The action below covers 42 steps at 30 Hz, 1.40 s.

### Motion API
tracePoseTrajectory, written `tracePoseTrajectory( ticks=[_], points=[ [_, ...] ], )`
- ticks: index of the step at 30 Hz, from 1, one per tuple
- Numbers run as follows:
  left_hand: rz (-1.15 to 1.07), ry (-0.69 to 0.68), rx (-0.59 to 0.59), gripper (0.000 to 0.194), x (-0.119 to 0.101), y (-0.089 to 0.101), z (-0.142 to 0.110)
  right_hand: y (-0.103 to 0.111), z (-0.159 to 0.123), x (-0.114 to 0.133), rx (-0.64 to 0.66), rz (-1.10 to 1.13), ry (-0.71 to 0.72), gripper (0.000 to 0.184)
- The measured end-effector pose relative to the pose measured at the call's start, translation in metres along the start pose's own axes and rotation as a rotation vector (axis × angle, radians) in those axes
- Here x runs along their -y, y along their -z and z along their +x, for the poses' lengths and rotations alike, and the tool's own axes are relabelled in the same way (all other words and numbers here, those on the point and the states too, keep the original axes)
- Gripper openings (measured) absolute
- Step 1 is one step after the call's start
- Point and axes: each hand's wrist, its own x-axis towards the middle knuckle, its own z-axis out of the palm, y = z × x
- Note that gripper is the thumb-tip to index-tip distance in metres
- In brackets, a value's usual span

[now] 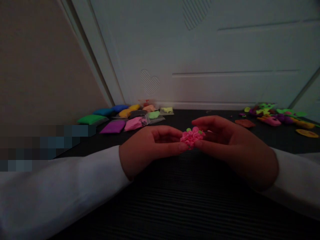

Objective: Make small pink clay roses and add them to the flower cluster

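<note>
- The left hand (pixel 152 143) has its grip closed on one side of a pink flower cluster (pixel 192 137), thumb against the front.
- The right hand (pixel 232 143) holds the opposite side in its grip, index finger arched above.
- The cluster sits between both hands, over the dark desk (pixel 160 200).
- Colored packets (pixel 113 126) lie back left; a multicolored pile (pixel 272 120) lies right.

No text, label, brand or number is legible on the packets (pixel 113 126). The door (pixel 150 43) bears two striped heart signs: a lower heart (pixel 150 82), whole, and an upper heart (pixel 196 13), cropped above.
</note>
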Motion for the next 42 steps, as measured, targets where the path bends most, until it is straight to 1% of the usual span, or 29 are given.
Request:
tracePoseTrajectory(
  ticks=[4,8,16,20,23,25,29,36,42],
  points=[
    [0.003,0.007,-0.014,0.02,0.0,-0.002,-0.001,-0.001,0.0,-0.001,0.006,-0.032,0.027,0.04],
    [0.032,0.009,-0.04,0.013,-0.003,-0.003,-0.001,0.0,0.0,-0.001,0.013,-0.08,0.063,0.035],
    [0.092,0.007,-0.123,0.008,-0.008,-0.012,-0.007,-0.001,-0.001,-0.003,0.003,-0.145,0.105,0.035],
    [0.064,0.009,-0.106,0.008,-0.007,-0.011,-0.008,-0.001,-0.002,-0.004,-0.009,-0.163,0.107,0.036],
    [0.066,0.001,-0.143,0.007,-0.004,-0.009,-0.008,0.001,-0.002,-0.004,-0.012,-0.168,0.102,0.038],
    [0.06,-0.014,-0.163,0.01,-0.002,-0.008,-0.007,0.002,-0.001,-0.004,-0.009,-0.167,0.095,0.038],
    [0.03,-0.03,-0.16,0.014,0.0,-0.008,-0.004,0.003,0.001,-0.004,-0.004,-0.169,0.087,0.039],
    [0.036,-0.01,-0.142,0.006,0.003,-0.004,-0.003,0.001,0.0,-0.004,-0.021,-0.164,0.085,0.038],
    [0.043,0.011,-0.141,0.01,0.003,-0.002,0.0,0.002,0.0,-0.003,-0.023,-0.163,0.075,0.039]
  ],
)
